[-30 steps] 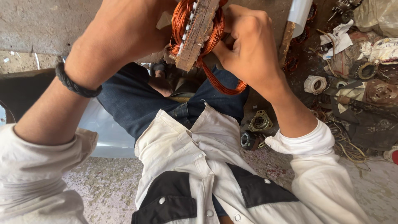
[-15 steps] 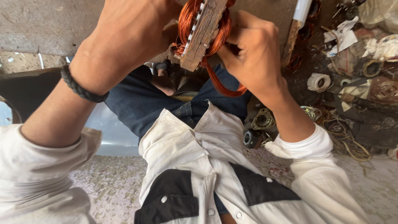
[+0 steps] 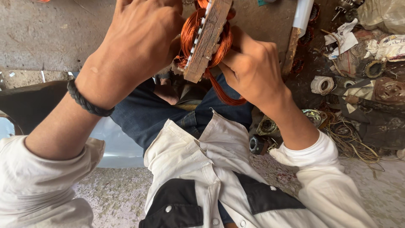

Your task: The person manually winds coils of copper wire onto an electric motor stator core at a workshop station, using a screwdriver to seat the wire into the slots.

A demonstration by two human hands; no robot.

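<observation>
Gripping from both sides, the left hand [image 3: 137, 44] and right hand [image 3: 253, 69] close on a wooden former [image 3: 207, 40] wound with copper coil [image 3: 192, 36], its long axis tilted up-right between them, held above the lap.

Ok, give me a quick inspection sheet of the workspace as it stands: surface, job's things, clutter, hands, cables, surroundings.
Surface: rough concrete floor, dusty.
Job's things: wooden block wrapped with copper wire coil; a loop hangs down over the lap.
Clutter: tape roll, rags, metal motor parts at right.
Hands: left hand and right hand both grip the coil and block.
Cables: loose wire tangle on the floor.
Surroundings: wooden handle with white wrap lying nearby.
</observation>
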